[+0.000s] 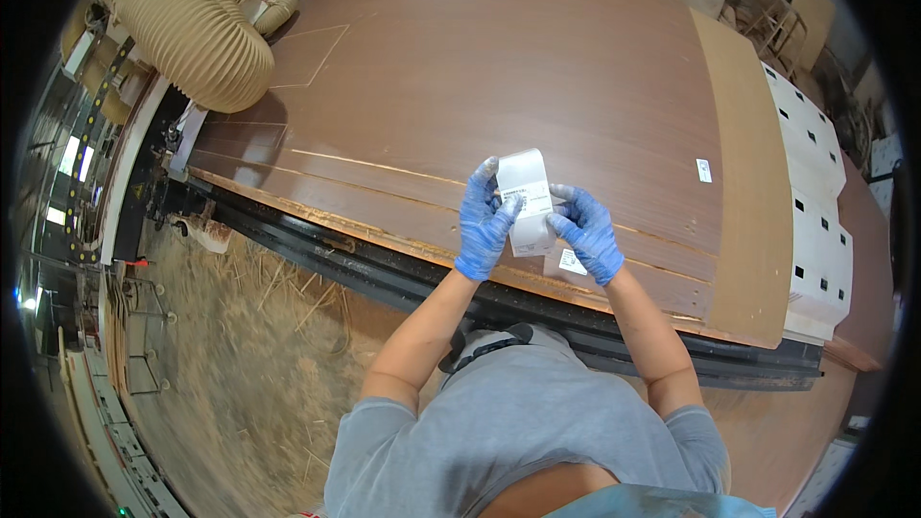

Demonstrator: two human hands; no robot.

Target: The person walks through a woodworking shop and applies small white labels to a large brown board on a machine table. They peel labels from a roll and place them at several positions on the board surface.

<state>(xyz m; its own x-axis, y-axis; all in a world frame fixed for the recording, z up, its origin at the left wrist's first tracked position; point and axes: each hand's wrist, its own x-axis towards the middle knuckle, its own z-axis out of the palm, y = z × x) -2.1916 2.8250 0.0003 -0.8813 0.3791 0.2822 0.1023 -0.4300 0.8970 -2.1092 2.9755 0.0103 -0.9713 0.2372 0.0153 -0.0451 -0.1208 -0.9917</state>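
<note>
Both my hands wear blue gloves and are over the near part of a brown wood-grain board. A strip of white printed labels [525,197] curls at its top between them. My left hand [484,225] is closed on the strip's left edge, its thumb across the front. At the opposite edge, the fingers of my right hand [588,232] pinch the strip near its middle. One white label [572,262] lies on the board just below my right hand. Another label [703,171] is stuck farther right on the brown board [432,67].
Cut grooves run along the board's near side, above a black machine edge [317,247]. A ribbed beige hose [187,34] hangs at the far left. White panels with dark square holes [811,192] stand at the right. Wood offcuts [297,293] litter the floor at left.
</note>
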